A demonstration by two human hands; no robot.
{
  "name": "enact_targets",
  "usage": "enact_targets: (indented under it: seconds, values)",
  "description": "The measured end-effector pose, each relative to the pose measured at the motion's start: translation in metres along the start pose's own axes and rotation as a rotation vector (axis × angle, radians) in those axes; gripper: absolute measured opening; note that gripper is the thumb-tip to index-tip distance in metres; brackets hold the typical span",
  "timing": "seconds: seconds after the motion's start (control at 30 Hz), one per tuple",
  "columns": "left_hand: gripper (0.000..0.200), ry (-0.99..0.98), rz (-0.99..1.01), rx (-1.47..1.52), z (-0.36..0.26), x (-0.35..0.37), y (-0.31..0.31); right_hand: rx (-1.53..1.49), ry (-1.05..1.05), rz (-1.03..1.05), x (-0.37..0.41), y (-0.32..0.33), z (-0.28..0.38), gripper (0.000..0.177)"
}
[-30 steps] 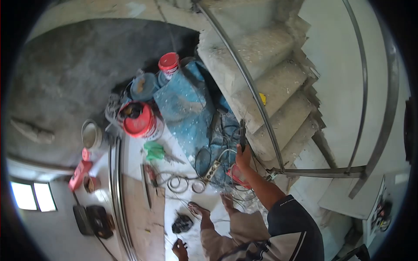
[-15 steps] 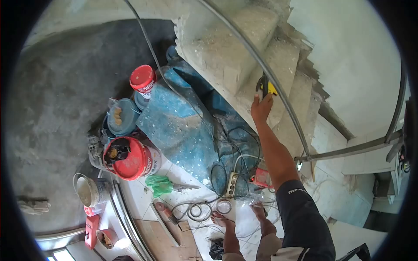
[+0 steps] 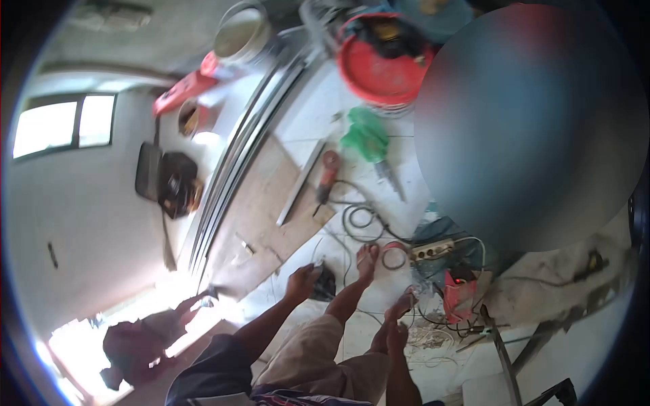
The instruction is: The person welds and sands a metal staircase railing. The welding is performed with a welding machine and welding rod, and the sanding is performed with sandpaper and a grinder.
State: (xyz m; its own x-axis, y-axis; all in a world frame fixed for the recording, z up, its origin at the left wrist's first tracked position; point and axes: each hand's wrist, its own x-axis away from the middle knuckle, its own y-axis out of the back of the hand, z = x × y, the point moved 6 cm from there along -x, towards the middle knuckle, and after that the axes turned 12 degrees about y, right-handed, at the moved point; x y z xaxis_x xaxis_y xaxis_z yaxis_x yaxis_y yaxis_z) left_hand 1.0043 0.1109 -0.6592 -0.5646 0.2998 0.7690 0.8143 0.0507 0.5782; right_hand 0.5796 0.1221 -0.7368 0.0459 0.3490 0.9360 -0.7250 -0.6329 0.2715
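Observation:
My left hand point(image 3: 302, 284) is in front of me at lower centre, its fingers curled. It is over the floor beside a black plastic bag point(image 3: 324, 280); what it may hold is hidden. My right hand point(image 3: 397, 335) hangs low beside my leg, blurred, and its fingers are not clear. Ahead of my feet lie a red angle grinder point(image 3: 328, 177) with a coiled cord point(image 3: 362, 223) and a round dish or ring point(image 3: 394, 256). A power strip point(image 3: 433, 251) and a red machine point(image 3: 460, 295) with cables sit to the right. A yellow-and-black tool point(image 3: 594, 264) rests farther right on the step.
Long metal bars point(image 3: 244, 162) lie past a brown board point(image 3: 257, 196). A red-lidded bucket point(image 3: 382, 71) and a green bag point(image 3: 365, 135) stand ahead. Another person point(image 3: 139, 348) is at the bright doorway, lower left. A blurred disc covers the upper right.
My view has swung left, away from the stairs. My right hand, at the yellow-and-black tool before, is now low by my leg, apart from it. My left hand has come into view.

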Motion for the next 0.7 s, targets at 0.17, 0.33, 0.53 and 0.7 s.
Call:
enact_targets:
  seconds: [0.17,0.33,0.53,0.7]
  values:
    - [0.055,0.059,-0.125,0.070,0.029,-0.055,-0.032,-0.156,0.592,0.012,0.040,-0.038,0.029,0.064]
    - [0.068,0.256,-0.417,-0.046,0.074,-0.114,-0.012,-0.057,0.400,0.046,-0.005,0.009,0.003,0.048]
    - [0.094,0.329,-0.211,-0.295,0.148,-0.179,0.012,-0.462,0.186,-0.161,0.008,0.068,0.030,0.035]
    - [0.075,0.301,0.320,-0.287,0.105,-0.155,-0.037,-0.416,0.168,-0.169,0.007,0.026,-0.063,0.037]
